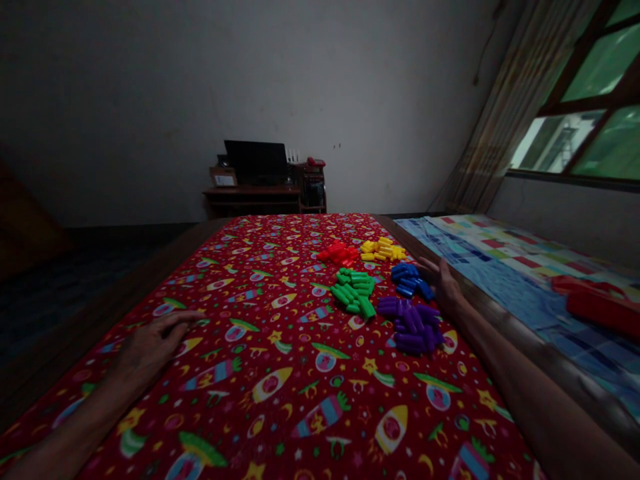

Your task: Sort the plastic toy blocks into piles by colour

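Observation:
My left hand (160,340) lies on the left side of the red patterned cloth (270,427), fingers stretched out, with nothing in it. At the right edge of the cloth, my right hand (443,283) is beside a pile of blue plastic pieces (411,280), its fingers apart; whether it touches them I cannot tell. Just nearer to me lies a pile of purple pieces (413,327). Green pieces (354,293) are heaped left of the blue ones. Farther back are an orange-red pile (339,253) and a yellow pile (384,250). The pieces look like short tubes.
Dark wooden edging (480,313) runs along the cloth's right side. Beyond it, a bed with a checked cover (500,257) holds a red bag-like thing (605,307). By the far wall stands a desk (255,192) with a black monitor (257,162) and a red telephone (315,162).

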Tool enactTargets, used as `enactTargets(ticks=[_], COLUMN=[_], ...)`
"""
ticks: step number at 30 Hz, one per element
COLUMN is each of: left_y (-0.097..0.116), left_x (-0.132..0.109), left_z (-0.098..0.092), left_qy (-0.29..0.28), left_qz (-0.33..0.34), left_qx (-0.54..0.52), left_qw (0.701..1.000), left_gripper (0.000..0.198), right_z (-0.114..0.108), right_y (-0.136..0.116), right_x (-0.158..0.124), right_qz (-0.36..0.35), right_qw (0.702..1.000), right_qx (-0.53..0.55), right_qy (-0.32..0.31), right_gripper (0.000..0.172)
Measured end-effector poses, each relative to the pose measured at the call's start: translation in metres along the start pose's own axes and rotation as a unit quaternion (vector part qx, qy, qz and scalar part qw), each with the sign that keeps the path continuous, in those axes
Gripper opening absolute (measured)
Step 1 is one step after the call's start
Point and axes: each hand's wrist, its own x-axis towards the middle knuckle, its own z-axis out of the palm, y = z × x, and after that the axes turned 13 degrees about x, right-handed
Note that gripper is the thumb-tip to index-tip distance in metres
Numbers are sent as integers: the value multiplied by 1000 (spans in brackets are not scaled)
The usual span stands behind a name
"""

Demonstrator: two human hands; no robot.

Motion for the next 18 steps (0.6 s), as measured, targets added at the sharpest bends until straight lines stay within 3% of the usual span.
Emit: enactTargets(ticks=[2, 11, 18], left_y=[0, -2, -18], left_x=[-1, 0, 4], left_z=[-1, 2, 14], left_qy=[-26, -22, -12], left_qz=[-1, -17, 7], left_qx=[-19, -26, -44], left_qw=[999, 999, 999], left_gripper=[51, 44, 45], right_z=[2, 0, 9], right_y=[1, 6, 12], right_x=[-1, 7, 56], right_qz=[0, -24, -36], right_qw=[1000, 996, 995], right_qx=[-19, -74, -85], right_qy=[-15, -34, 28], right_gripper=[63, 71, 66])
